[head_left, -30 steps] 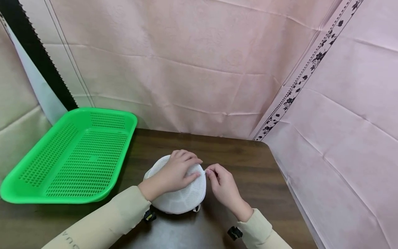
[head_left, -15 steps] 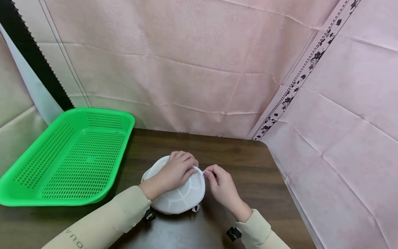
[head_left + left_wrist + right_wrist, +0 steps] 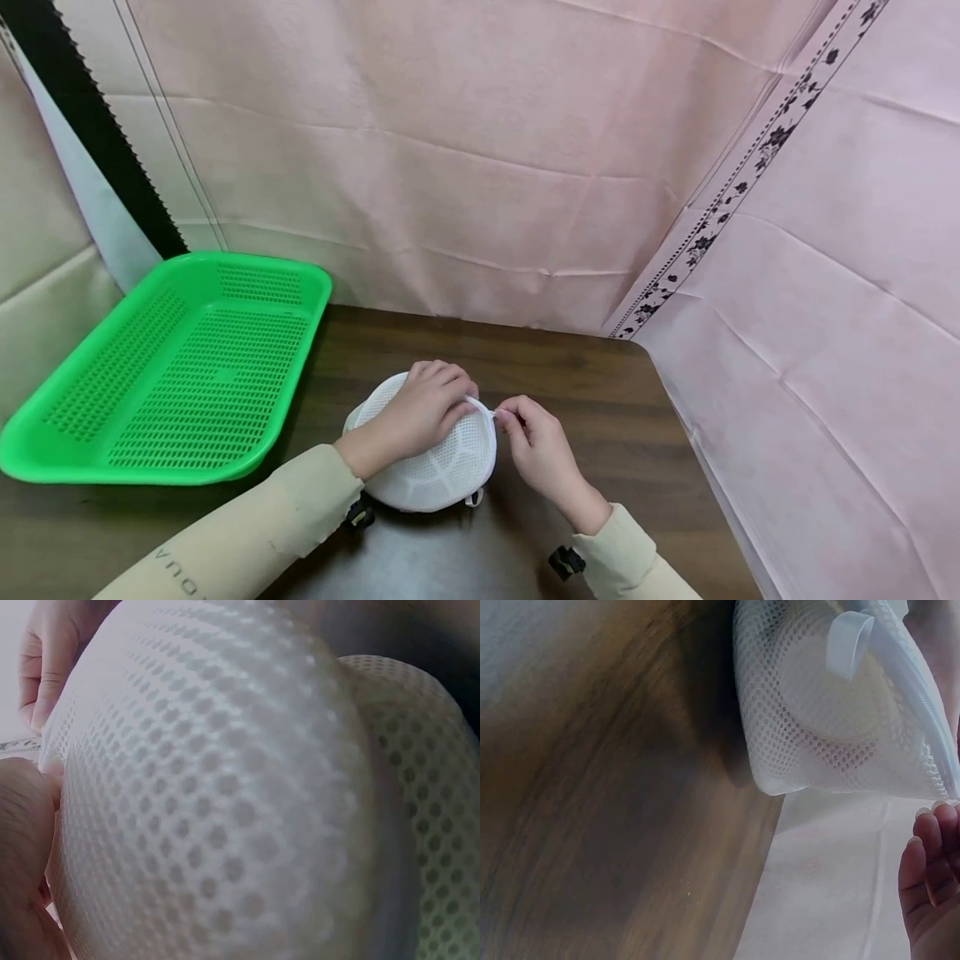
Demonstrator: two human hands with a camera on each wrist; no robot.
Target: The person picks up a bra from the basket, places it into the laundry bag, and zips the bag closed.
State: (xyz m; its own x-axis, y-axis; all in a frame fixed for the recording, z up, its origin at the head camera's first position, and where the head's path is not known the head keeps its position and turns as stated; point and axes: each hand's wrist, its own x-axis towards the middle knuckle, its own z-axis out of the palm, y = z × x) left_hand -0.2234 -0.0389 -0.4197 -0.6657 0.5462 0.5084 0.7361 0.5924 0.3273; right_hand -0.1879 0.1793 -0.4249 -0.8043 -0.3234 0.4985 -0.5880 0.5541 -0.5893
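A round white mesh laundry bag (image 3: pixel 442 471) stands on the brown wooden table, with a white zipper (image 3: pixel 922 697) along its rim. From above, my left hand (image 3: pixel 420 410) grips the bag near the rim, its thumb on the mesh. At the bag's right side, the fingertips of my right hand (image 3: pixel 538 446) pinch the zipper's end; the pull itself is hidden by them. A short white fabric loop (image 3: pixel 847 646) sticks out from the bag's side. Through the mesh, a pale round shape (image 3: pixel 817 686) shows faintly.
To the left, a green perforated plastic basket (image 3: pixel 225 375) sits on the table (image 3: pixel 600 383). A pale pink cloth (image 3: pixel 450 167) hangs behind the table, and another cloth (image 3: pixel 825 333) with a floral border drops along the right side.
My left hand has drawn back slightly, and its thumb has moved in from lying across the mesh to the rim. The right hand stays at the zipper's end with little movement.
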